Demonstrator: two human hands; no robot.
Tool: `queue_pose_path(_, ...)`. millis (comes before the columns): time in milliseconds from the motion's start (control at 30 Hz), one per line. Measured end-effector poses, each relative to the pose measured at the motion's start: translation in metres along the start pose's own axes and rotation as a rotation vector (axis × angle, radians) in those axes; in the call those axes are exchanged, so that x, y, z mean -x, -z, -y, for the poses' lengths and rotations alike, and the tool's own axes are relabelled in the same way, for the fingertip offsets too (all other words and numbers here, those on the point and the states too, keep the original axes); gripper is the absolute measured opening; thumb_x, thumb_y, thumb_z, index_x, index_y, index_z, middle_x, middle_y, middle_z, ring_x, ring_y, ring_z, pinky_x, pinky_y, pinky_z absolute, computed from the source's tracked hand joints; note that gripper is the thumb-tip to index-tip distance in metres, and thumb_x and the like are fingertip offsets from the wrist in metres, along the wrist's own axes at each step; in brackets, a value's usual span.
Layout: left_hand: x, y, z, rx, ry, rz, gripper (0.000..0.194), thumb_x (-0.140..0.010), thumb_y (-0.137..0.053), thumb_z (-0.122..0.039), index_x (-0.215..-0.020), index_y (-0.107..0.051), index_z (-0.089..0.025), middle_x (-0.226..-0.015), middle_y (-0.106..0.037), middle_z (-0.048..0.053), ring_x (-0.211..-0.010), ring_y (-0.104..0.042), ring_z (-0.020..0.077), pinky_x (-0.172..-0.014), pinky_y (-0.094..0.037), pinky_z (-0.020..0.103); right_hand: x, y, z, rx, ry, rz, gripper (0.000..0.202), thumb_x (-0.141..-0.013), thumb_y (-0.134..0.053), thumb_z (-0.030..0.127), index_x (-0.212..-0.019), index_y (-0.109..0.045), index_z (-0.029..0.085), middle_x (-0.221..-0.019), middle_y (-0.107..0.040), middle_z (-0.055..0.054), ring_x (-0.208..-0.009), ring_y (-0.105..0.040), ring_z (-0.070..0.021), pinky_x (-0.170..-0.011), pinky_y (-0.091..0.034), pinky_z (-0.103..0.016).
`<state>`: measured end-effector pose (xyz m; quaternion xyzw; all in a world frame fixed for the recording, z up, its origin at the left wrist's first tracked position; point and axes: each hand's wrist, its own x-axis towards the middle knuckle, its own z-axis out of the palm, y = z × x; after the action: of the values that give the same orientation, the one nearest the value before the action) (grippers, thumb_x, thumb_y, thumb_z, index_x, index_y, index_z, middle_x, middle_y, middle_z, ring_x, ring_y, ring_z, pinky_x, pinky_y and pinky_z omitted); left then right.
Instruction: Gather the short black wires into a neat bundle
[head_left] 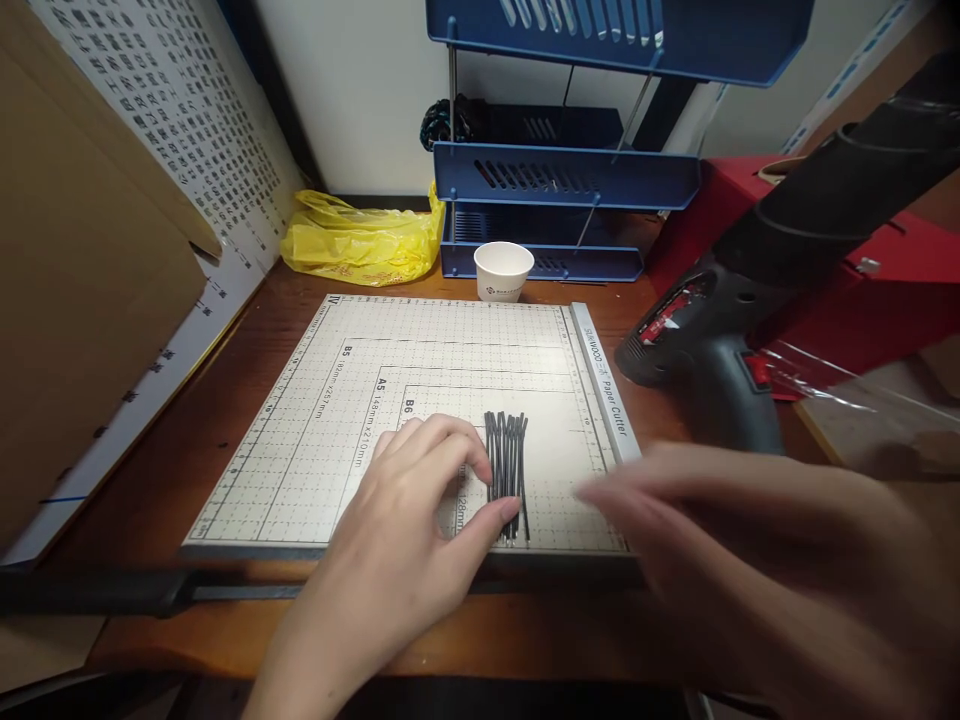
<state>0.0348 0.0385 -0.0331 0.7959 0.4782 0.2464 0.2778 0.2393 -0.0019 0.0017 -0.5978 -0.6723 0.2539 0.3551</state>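
Observation:
Several short black wires [510, 460] lie side by side in a row on the paper cutter's gridded board [300, 440], near its right part. My left hand [420, 500] is at the row's left edge. Its thumb tip rests on the lower part of the wires, while the curled index finger touches the leftmost one. Over the board's right edge is my right hand [735, 530], smeared by motion. Its fingertips point left toward the wires and stay apart from them. Whether it holds anything small I cannot make out.
The cutter's black handle [97, 592] runs along the front edge. A white paper cup [504, 270] stands behind the board, beside a yellow plastic bag [364, 240] and a blue tiered tray [570, 175]. At right are a black heat gun [720, 300] and a red box [900, 250].

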Motion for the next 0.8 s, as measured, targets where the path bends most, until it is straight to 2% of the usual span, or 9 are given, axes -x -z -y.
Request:
queue_pose_path(100,0.002,0.002,0.0,-0.027,0.012,0.024,0.021,-0.09,-0.064,-0.036,-0.085,-0.048,-0.023,-0.103,-0.058,-0.001,-0.098,-0.05,0.0199,-0.084,-0.04,0.037,-0.023,-0.002,0.005,0.082,0.004,0.003,0.029,-0.094,-0.057,0.032,-0.07,-0.069,0.022,-0.058,-0.06,0.003,-0.052,-0.052,-0.0104,-0.047,-0.036,-0.022)
queue_pose_path(200,0.003,0.003,0.0,-0.043,0.006,0.055,0.031,-0.085,-0.069,-0.04,-0.08,-0.044,-0.022,-0.106,-0.057,-0.001,-0.1,-0.049,0.0207,-0.082,-0.04,0.037,-0.038,-0.008,0.002,0.234,-0.069,-0.033,0.023,-0.096,-0.05,0.03,-0.09,-0.072,0.024,-0.051,-0.058,0.004,-0.044,-0.045,-0.0119,-0.046,-0.029,-0.027)
queue_pose_path(300,0.003,0.003,0.0,-0.053,-0.012,0.083,0.038,-0.081,-0.074,-0.039,-0.075,-0.04,-0.021,-0.11,-0.056,-0.001,-0.1,-0.048,0.0212,-0.081,-0.04,0.037,-0.042,-0.015,-0.005,0.33,-0.116,0.024,0.021,-0.092,-0.054,0.032,-0.105,-0.07,0.028,-0.054,-0.06,0.005,-0.045,-0.047,-0.0137,-0.048,-0.029,-0.027)
queue_pose_path(467,0.003,0.001,0.0,-0.084,-0.003,0.1,0.045,-0.075,-0.079,-0.038,-0.071,-0.038,-0.021,-0.103,-0.055,-0.001,-0.095,-0.046,0.0221,-0.078,-0.039,0.038,-0.041,-0.024,-0.012,0.45,-0.122,0.072,0.02,-0.088,-0.059,0.033,-0.105,-0.07,0.031,-0.06,-0.062,0.004,-0.053,-0.054,-0.016,-0.054,-0.03,-0.028)
queue_pose_path(800,0.002,0.001,-0.001,-0.096,-0.001,0.098,0.044,-0.075,-0.078,-0.037,-0.07,-0.038,-0.02,-0.098,-0.055,-0.001,-0.091,-0.045,0.0221,-0.077,-0.039,0.037,-0.045,-0.03,-0.011,0.428,-0.157,0.156,0.019,-0.089,-0.055,0.03,-0.099,-0.071,0.031,-0.058,-0.058,0.003,-0.053,-0.05,-0.0153,-0.054,-0.027,-0.029)
